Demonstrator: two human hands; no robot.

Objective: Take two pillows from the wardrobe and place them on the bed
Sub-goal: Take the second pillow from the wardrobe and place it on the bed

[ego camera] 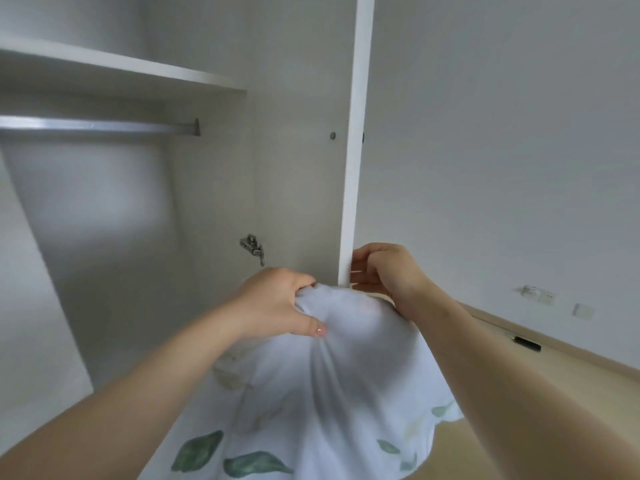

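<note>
A soft white fabric pillow with green leaf prints [311, 393] hangs bunched at its top, before the open white wooden wardrobe [298, 168].

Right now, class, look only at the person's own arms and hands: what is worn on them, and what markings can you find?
Both forearms are bare: no sleeves, watch, bracelet or rings show. The left hand has a pale pink thumbnail. The right hand shows no markings; its nails are hidden.

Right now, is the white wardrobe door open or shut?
Open. The white wardrobe door shows its edge, the right hand grips it, and the bare interior with the metal hanging rail is exposed.
</note>
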